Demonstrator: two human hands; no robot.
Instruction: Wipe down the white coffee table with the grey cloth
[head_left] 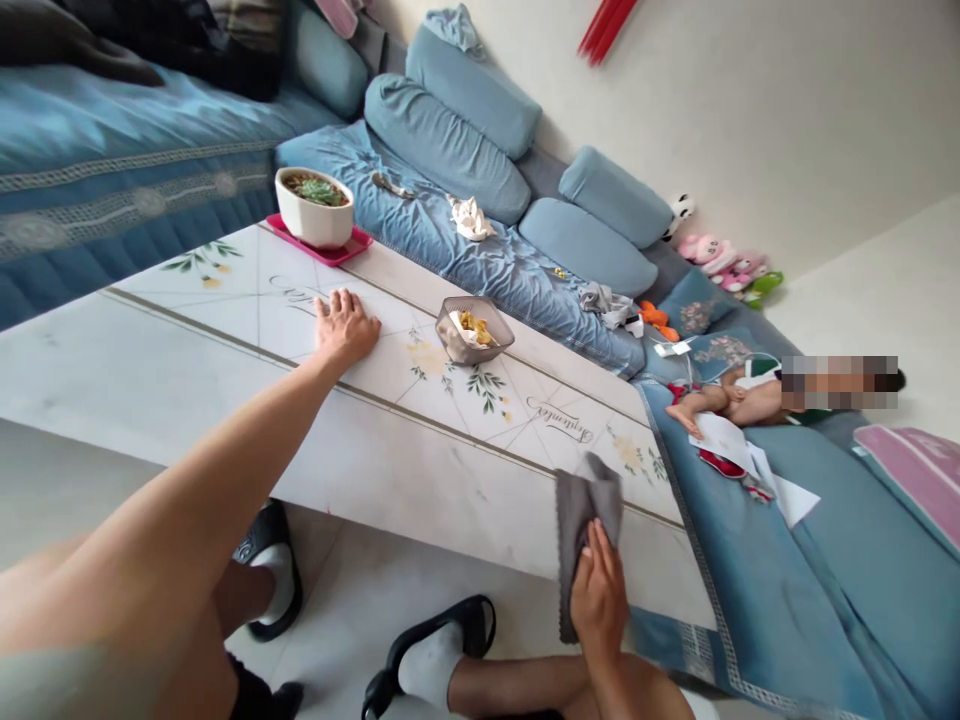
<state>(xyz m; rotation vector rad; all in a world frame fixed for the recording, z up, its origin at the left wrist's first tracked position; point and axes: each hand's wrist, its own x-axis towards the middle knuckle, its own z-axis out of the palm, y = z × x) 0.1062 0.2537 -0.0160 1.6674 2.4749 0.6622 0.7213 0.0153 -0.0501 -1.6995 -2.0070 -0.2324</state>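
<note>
A grey cloth [589, 510] is held in the right hand [598, 600] by the near edge of the worktop [420, 480], while the left hand [345, 328] is laid flat and spread, with a translucent bowl of scraps [475, 330] just to its right and a potted succulent [315, 207] beyond it.

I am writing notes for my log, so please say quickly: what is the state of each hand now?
Left hand: open, palm down on the table top.
Right hand: closed, holding a grey cloth.

cloth [589, 505]: grey | tabletop [390, 470]: white, green-leaf flower print | tray [352, 245]: magenta | sofa cover [97, 130]: blue, pale embroidered band
</note>
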